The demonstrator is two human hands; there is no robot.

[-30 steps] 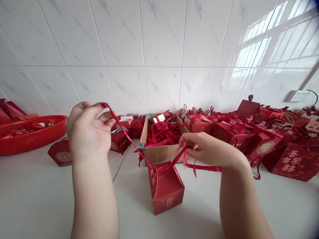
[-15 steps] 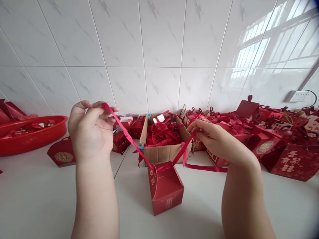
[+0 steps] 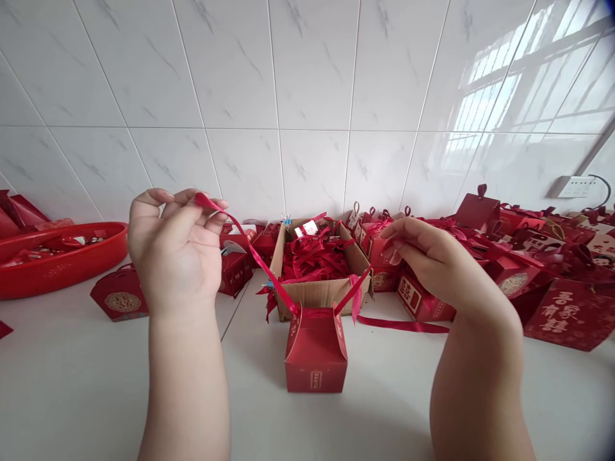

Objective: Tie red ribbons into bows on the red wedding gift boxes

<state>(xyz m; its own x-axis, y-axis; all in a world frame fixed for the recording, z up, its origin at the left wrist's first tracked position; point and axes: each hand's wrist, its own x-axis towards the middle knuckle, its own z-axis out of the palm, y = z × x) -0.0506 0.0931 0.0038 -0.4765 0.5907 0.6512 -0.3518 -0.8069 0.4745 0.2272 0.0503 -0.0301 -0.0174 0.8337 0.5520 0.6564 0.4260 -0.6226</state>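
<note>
A small red gift box [image 3: 316,351] stands on the white table between my arms. A red ribbon [image 3: 259,259] runs through its top. My left hand [image 3: 175,246] is raised at the left and pinches one end of the ribbon. My right hand [image 3: 430,256] is raised at the right; the ribbon's other side rises from the box toward its fingers, and a loose tail lies on the table below. The ribbon is taut on the left side.
An open cardboard box [image 3: 319,291] full of red ribbons stands behind the gift box. Several red gift boxes [image 3: 480,256] crowd the right side. A red plastic basin [image 3: 52,256] sits far left, more boxes [image 3: 119,296] near it. Tiled wall behind.
The gift box has turned to face me squarely. My right hand rose and moved right, pulling the ribbon up; my left hand lifted slightly.
</note>
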